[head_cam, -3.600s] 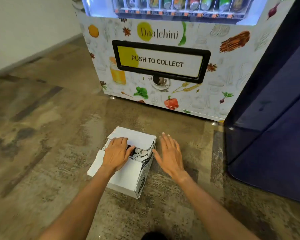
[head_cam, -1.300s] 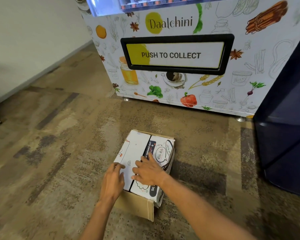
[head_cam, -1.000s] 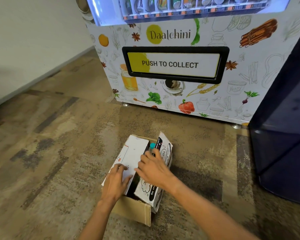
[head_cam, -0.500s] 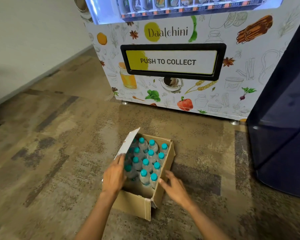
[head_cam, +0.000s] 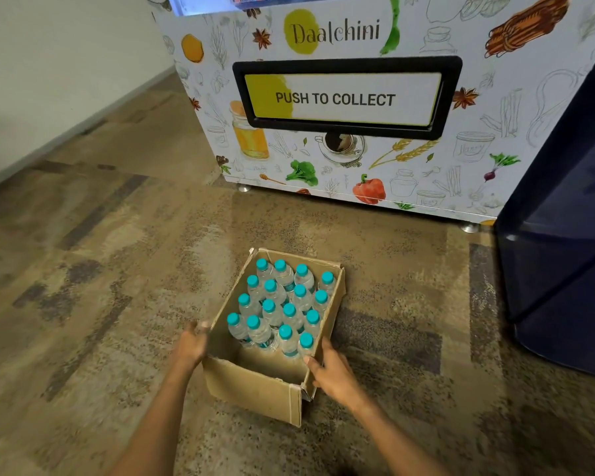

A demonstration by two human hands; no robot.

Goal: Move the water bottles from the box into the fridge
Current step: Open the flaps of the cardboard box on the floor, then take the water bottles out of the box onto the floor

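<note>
The water bottles stand upright in the box, sixteen of them packed in four rows, each clear with a teal cap. They fill the far part of the box and leave a bare strip of cardboard at the near end. The box is plain brown cardboard with its top open, and it sits on the floor at a slant to us, one near corner pointing our way. Our left hand is at the outside of the left wall, near the rim. It is blurred, so we cannot tell whether its fingers are closed on the cardboard or only lie against it. Our right hand is at the right wall near the nearest corner, thumb at the rim and palm against the outer side. It lies fairly flat and is not wrapped around anything we can see. The floor is mottled brown and tan. Beyond the box, well apart from it, stands a white vending machine printed with spices and vegetables. It has a black-framed flap that reads "PUSH TO COLLECT". A dark blue panel rises at the right, and a pale wall runs along the left.
</note>
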